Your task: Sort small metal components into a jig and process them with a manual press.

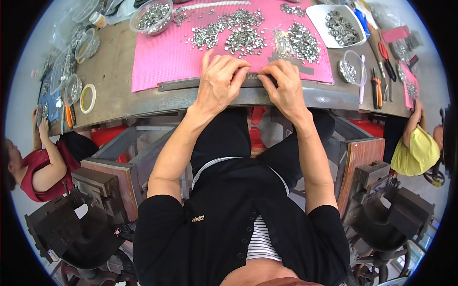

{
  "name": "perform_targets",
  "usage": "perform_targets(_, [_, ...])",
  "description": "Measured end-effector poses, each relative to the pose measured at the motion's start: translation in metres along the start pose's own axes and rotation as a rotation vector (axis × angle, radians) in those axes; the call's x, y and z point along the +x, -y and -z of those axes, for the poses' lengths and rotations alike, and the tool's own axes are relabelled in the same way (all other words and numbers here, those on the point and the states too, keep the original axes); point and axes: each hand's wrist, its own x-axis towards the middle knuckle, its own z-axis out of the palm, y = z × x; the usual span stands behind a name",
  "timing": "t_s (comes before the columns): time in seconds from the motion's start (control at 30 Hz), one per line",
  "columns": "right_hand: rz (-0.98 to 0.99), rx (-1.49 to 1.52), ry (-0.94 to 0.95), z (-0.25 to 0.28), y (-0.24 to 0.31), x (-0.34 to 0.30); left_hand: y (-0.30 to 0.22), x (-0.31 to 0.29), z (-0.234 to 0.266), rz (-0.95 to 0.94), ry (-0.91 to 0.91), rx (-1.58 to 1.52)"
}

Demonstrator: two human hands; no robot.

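A long dark metal bar (183,84) lies along the front edge of the pink mat, with a row of small metal pieces (253,76) in its middle. My left hand (220,78) rests at the left end of that row, thumb and index finger pinched together. Close by on the right, the fingertips of my right hand (285,83) are also pressed together against the bar. Whatever sits in either pinch is too small or hidden to name. Beyond my hands, piles of small shiny metal parts (244,40) are spread over the pink mat (157,66).
A clear tub of metal parts (151,18) stands back left; a white tray (318,19) back right. Orange-handled pliers (377,90), red-handled pliers (387,62) and a tape roll (88,98) lie on the table. Other people work at left (45,164) and right (417,148).
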Motion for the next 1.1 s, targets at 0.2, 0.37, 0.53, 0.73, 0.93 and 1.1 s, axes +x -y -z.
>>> perform_targets(0.2, [0.002, 0.018, 0.016, 0.002, -0.002, 0.002, 0.021, 0.011, 0.022, 0.125, 0.008, 0.201])
perform_targets(0.37, [-0.072, -0.035, -0.017, -0.005, -0.029, 0.026, 0.034, 0.02, 0.02, 0.145, 0.05, 0.209])
perform_targets(0.53, [-0.001, -0.176, 0.009, -0.013, -0.038, 0.043, 0.04, 0.023, 0.015, 0.125, 0.051, 0.295])
perform_targets(0.73, [0.064, -0.185, 0.069, -0.015, -0.041, 0.046, 0.039, 0.024, 0.014, 0.155, 0.038, 0.29])
perform_targets(0.93, [0.03, -0.1, 0.098, -0.008, -0.038, 0.04, 0.042, 0.028, 0.015, 0.158, 0.096, 0.312])
perform_targets(1.1, [-0.054, 0.092, 0.085, 0.013, -0.005, 0.015, 0.043, 0.028, 0.019, 0.164, 0.124, 0.31])
